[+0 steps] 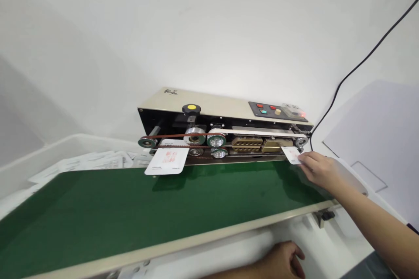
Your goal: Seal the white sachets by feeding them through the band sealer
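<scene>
At the right end of a band sealer [225, 115], my right hand [317, 168] pinches the edge of a small white pouch [290, 155] with faint red print. The pouch's far edge lies at the sealer's belts. Another white pouch [168, 157] with red print sticks out from the belts at the left end, above the green conveyor belt [157, 209]. My left hand [286, 259] hangs below the conveyor's front edge, its fingers loosely curled and apart, nothing visible in them. The bottom of the frame cuts part of it off.
Several white pouches [98, 161] lie piled in a white bin [65, 143] behind the conveyor's left end. A black cable [340, 83] runs down the right wall to the sealer. Buttons and a knob [278, 112] sit on its control panel. A black knob [327, 215] projects below the conveyor's edge.
</scene>
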`<action>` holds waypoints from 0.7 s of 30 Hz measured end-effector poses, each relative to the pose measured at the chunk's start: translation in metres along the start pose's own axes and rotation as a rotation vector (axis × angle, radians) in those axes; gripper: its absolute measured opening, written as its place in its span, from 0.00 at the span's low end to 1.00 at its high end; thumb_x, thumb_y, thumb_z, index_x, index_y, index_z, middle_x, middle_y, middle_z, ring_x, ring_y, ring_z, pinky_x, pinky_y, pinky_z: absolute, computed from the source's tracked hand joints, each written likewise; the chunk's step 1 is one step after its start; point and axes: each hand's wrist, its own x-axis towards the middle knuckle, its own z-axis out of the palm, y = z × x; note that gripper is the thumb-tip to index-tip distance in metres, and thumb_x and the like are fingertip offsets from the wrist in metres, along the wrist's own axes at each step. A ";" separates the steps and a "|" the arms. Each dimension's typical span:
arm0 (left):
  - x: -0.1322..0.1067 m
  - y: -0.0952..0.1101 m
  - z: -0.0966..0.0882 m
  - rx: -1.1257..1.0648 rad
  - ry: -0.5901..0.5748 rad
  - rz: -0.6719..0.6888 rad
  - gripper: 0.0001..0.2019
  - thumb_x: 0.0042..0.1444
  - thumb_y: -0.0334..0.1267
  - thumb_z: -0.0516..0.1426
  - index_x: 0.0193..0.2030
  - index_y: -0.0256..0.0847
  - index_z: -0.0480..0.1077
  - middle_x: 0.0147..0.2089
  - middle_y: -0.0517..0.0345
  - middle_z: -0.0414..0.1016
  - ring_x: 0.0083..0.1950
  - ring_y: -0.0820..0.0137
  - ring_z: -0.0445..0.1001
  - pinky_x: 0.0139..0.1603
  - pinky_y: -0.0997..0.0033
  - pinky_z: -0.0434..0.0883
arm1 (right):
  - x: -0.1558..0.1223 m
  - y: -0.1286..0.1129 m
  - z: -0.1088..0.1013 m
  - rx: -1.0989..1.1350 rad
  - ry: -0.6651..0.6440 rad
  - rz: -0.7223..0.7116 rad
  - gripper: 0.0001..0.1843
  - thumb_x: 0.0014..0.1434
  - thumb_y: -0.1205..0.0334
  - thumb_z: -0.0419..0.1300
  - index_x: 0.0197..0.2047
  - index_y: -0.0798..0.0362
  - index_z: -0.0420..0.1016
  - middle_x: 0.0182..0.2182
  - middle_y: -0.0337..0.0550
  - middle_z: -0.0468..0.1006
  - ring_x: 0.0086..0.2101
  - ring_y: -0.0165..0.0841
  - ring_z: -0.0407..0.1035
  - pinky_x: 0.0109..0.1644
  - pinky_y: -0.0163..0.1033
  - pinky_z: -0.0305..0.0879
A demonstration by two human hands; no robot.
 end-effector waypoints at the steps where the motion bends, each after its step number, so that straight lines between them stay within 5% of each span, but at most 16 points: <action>1: -0.001 0.001 0.001 0.006 0.009 0.000 0.34 0.23 0.31 0.69 0.43 0.37 0.65 0.27 0.68 0.70 0.26 0.78 0.66 0.28 0.75 0.60 | 0.000 -0.003 -0.003 0.009 -0.006 0.000 0.10 0.61 0.62 0.51 0.37 0.52 0.74 0.35 0.45 0.78 0.31 0.32 0.72 0.31 0.34 0.64; 7: -0.013 0.016 0.007 -0.028 0.064 -0.044 0.30 0.27 0.23 0.63 0.43 0.37 0.65 0.28 0.67 0.70 0.22 0.79 0.63 0.22 0.77 0.60 | -0.021 -0.012 -0.029 0.053 0.075 0.050 0.12 0.59 0.58 0.55 0.44 0.54 0.71 0.38 0.47 0.78 0.37 0.35 0.72 0.36 0.36 0.67; 11: -0.019 0.019 0.011 -0.086 0.060 -0.050 0.27 0.29 0.25 0.61 0.42 0.37 0.62 0.28 0.68 0.66 0.22 0.80 0.63 0.22 0.76 0.61 | -0.068 0.015 -0.038 -0.055 0.199 0.397 0.12 0.56 0.55 0.57 0.40 0.53 0.73 0.33 0.46 0.79 0.33 0.35 0.73 0.35 0.36 0.66; 16: -0.018 0.015 0.011 -0.131 0.074 -0.014 0.25 0.32 0.31 0.60 0.41 0.38 0.61 0.31 0.65 0.66 0.25 0.79 0.64 0.25 0.76 0.62 | -0.169 0.073 -0.038 -0.193 -0.084 1.175 0.18 0.57 0.58 0.49 0.45 0.59 0.71 0.31 0.49 0.79 0.32 0.38 0.73 0.37 0.42 0.66; 21: -0.013 0.005 0.009 -0.161 0.073 -0.001 0.26 0.32 0.35 0.64 0.42 0.39 0.61 0.30 0.65 0.66 0.24 0.80 0.64 0.26 0.76 0.63 | -0.233 0.087 -0.041 -0.122 -0.442 1.229 0.12 0.49 0.63 0.54 0.35 0.54 0.76 0.25 0.45 0.77 0.26 0.36 0.70 0.29 0.38 0.61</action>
